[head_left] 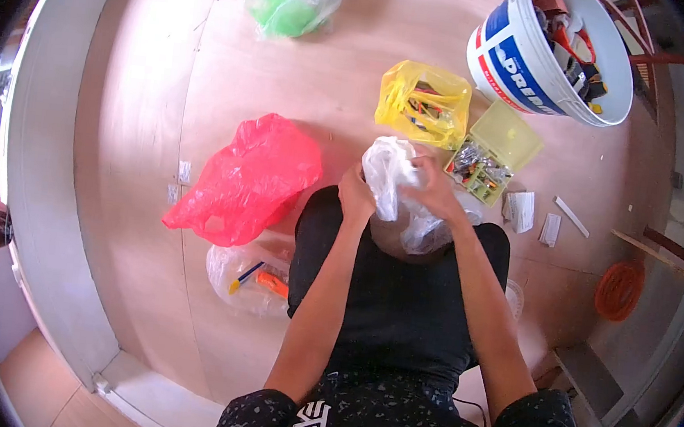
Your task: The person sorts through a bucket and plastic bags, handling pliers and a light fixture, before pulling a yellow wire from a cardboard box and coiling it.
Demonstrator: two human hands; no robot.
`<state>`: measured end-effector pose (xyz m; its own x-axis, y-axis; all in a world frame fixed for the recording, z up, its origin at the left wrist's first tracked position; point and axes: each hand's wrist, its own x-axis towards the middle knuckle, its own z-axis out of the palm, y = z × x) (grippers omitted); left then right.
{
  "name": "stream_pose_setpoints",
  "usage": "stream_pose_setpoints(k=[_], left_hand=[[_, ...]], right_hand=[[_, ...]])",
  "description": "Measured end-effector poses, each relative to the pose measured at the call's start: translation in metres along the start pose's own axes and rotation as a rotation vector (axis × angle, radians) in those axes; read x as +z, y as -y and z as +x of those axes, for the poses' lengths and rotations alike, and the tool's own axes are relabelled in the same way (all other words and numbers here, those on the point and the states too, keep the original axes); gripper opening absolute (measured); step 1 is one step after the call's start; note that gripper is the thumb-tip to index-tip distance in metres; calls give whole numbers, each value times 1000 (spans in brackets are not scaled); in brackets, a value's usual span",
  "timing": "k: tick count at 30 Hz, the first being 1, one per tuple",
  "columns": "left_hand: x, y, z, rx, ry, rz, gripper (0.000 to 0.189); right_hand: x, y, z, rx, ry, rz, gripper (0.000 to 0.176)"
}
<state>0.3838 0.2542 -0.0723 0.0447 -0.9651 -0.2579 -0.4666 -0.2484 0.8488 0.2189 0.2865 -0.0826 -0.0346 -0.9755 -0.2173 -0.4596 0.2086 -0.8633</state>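
Both hands work the crumpled white thin-plastic bag (387, 168), held above the lap (399, 301).
I see the left hand (356, 196) pinching its lower edge and the right hand (436, 191) clenched on the top. I'd judge slow, even pulls best, since thin film tears easily. Contents hidden.

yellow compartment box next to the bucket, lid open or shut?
Open. The yellow compartment box has its lid flipped back, and small parts show in the compartments.
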Motion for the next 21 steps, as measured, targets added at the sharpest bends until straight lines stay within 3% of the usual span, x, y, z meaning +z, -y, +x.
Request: stream_pose_setpoints(k=[2, 4, 6, 8, 10, 11, 13, 14, 16, 17, 21], left_hand=[[-6, -11, -2, -83, 95, 17, 21], [-1, 6, 3, 28, 173, 214, 22], [3, 20, 4, 71, 197, 100, 28], [-5, -5, -2, 156, 239, 31, 35], [-7, -20, -10, 185, 269, 2, 34], [-8, -19, -14, 208, 274, -5, 34], [-6, -13, -12, 119, 402, -151, 30], [-8, -13, -10, 120, 403, -145, 30], [-20, -6, -11, 156, 304, -369, 29], [-31, -20, -9, 146, 247, -301, 32], [-48, -52, 16, 170, 53, -156, 43]], right_hand=[[8, 12, -4, -108, 127, 71, 112], [17, 17, -6, -49, 225, 140, 129], [33, 4, 2, -242, 96, -108, 107], [65, -36, 7, -71, 120, -94, 76], [110, -81, 15, 31, 27, 750, 50], [96, -69, 15, 15, 9, 742, 50], [62, -30, 15, -18, 118, -122, 42], [58, -31, 16, -19, 114, -116, 42], [61, -35, 11, -226, -2, -219, 37], [63, -48, 7, -304, -124, -275, 38], [19, -7, -21, -200, -126, -425, 38]])
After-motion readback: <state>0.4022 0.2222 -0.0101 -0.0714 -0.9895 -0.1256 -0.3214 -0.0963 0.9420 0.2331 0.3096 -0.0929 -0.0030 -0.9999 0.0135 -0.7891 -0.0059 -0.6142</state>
